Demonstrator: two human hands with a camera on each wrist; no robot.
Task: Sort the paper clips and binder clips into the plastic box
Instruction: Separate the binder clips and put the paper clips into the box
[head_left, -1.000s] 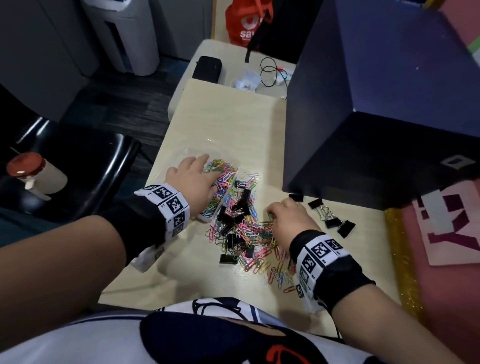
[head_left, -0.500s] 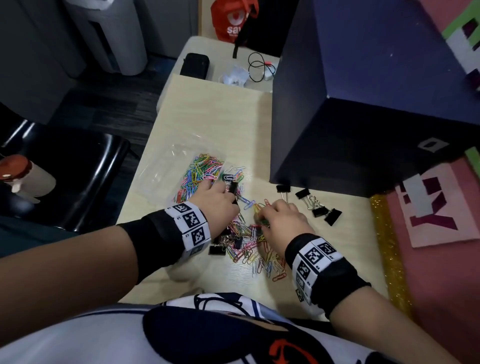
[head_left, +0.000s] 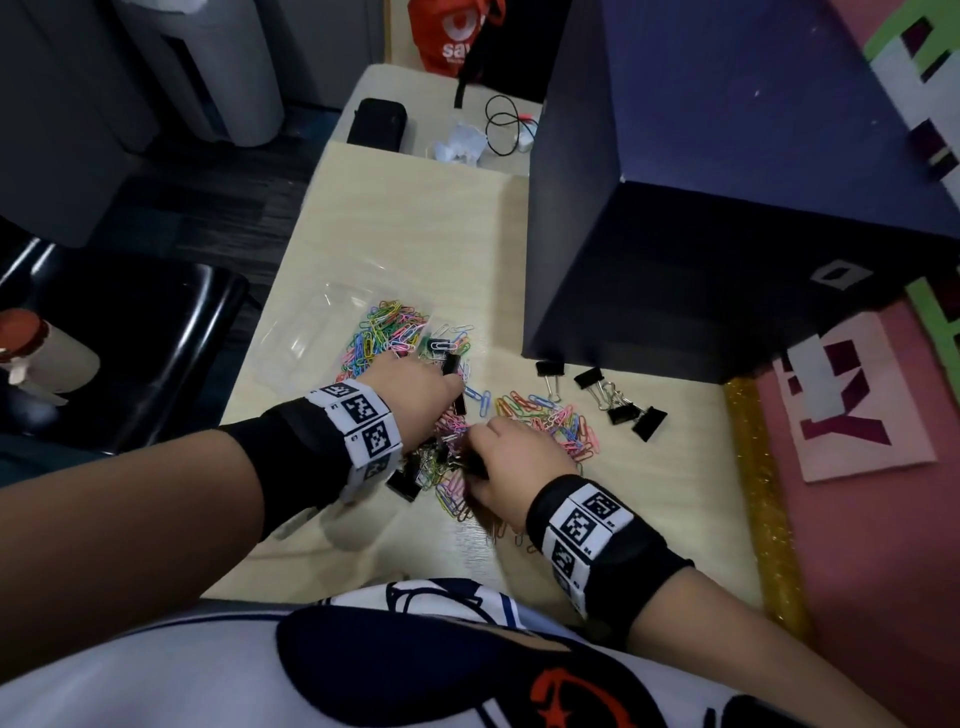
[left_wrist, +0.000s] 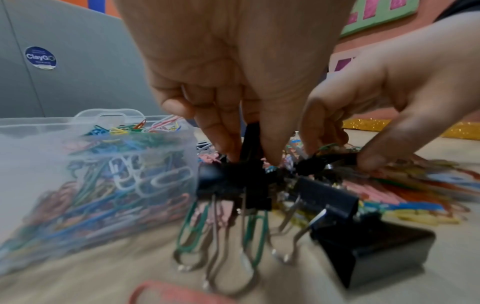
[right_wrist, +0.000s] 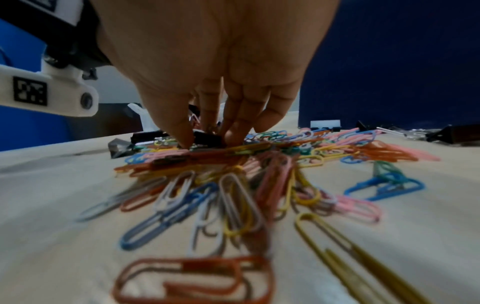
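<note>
A clear plastic box (head_left: 317, 332) on the wooden table holds many coloured paper clips (head_left: 392, 332) in its right compartment. A mixed pile of paper clips (head_left: 550, 421) and black binder clips lies in front of it. My left hand (head_left: 447, 387) reaches down into the pile and pinches an upright black binder clip (left_wrist: 250, 142) between thumb and fingers. Beside it, my right hand (head_left: 475, 449) pinches another black binder clip (right_wrist: 207, 138) low in the pile. Both hands' fingertips are almost touching each other.
Several black binder clips (head_left: 621, 408) lie apart at the right, near a large dark blue box (head_left: 727, 218). A black chair (head_left: 130, 338) and a cup (head_left: 41, 353) stand left of the table. A glittery gold strip (head_left: 763, 499) marks the table's right edge.
My left hand left the box and came back down into the pile, where it took a binder clip. My right hand shifted left and nearer within the pile.
</note>
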